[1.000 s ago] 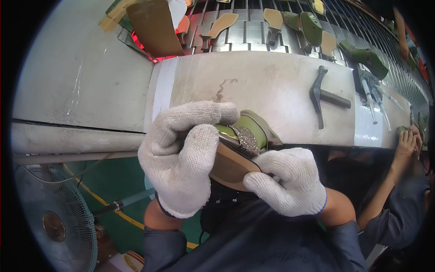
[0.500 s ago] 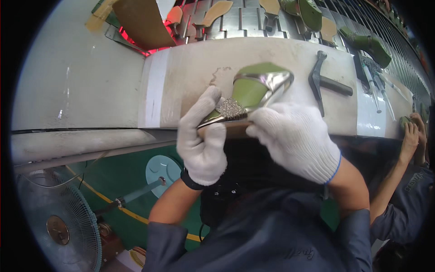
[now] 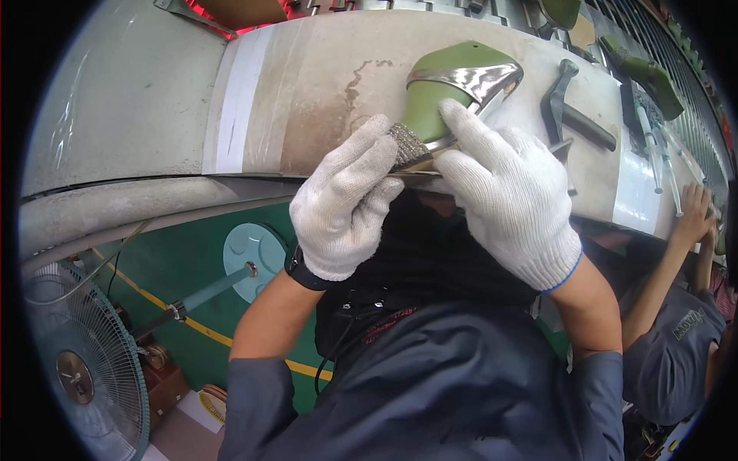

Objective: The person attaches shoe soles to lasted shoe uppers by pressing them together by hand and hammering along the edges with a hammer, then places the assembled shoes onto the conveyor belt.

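Note:
A green shoe last (image 3: 432, 107) lies tilted on the worktable in front of me, its toe pointing away and to the right. A shiny silver strap (image 3: 470, 77) crosses it, and a glittery band (image 3: 407, 146) wraps its nearer end. My left hand (image 3: 338, 201), in a white knit glove, closes its fingers on the glittery end, with the thumb below. In a matching glove, my right hand (image 3: 516, 196) grips the near right side, index finger laid on the last below the strap and thumb by the lower edge. The gloves hide part of that lower edge.
Right of the last lies a dark hammer (image 3: 588, 127). Thin white-and-blue pens (image 3: 652, 146) lie beyond it. Another green last (image 3: 646, 77) is near the slatted conveyor (image 3: 434, 6). A co-worker's hands (image 3: 694, 217) are at far right. A fan (image 3: 77, 376) stands lower left.
The last has turned toe-outward and come down onto the table, where it was held up before. My right index finger has moved onto its surface. The whole view has shifted.

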{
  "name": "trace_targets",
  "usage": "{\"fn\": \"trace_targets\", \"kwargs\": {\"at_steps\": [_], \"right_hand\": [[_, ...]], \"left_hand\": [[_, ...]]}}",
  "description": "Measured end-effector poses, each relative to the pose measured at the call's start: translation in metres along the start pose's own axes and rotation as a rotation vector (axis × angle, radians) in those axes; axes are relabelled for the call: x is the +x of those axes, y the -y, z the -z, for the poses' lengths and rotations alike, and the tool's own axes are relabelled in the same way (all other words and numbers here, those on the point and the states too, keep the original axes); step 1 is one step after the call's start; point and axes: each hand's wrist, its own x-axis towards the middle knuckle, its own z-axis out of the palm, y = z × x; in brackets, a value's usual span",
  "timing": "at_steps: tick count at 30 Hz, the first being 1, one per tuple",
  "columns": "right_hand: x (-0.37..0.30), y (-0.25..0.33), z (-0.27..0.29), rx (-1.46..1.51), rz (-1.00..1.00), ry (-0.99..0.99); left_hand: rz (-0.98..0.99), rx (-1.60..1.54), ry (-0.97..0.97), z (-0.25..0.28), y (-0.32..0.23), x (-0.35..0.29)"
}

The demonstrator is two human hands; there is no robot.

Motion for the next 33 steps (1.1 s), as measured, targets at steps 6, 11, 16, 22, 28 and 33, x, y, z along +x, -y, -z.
{"fn": "trace_targets", "kwargs": {"at_steps": [6, 11, 16, 22, 28, 33], "right_hand": [[-0.001, 0.005, 0.0, 0.058, -0.052, -0.008], [0.011, 0.005, 0.01, 0.198, -0.167, 0.037], [0.008, -0.022, 0.018, 0.159, -0.078, 0.176], [0.006, -0.034, 0.01, 0.173, 0.007, 0.136], [0.005, -0.037, 0.008, 0.209, -0.018, 0.155], [0.014, -0.029, 0.016, 0.198, -0.085, 0.195]], "left_hand": [[-0.07, 0.061, -0.006, -0.005, -0.002, 0.002], [0.477, -0.379, -0.103, -0.004, -0.033, 0.012], [0.538, -0.452, 0.063, 0.004, -0.036, 0.031], [0.218, -0.121, 0.228, 0.004, -0.023, 0.039], [0.107, 0.024, 0.233, 0.0, -0.022, 0.045], [0.203, 0.003, 0.181, -0.01, -0.034, 0.058]]}}
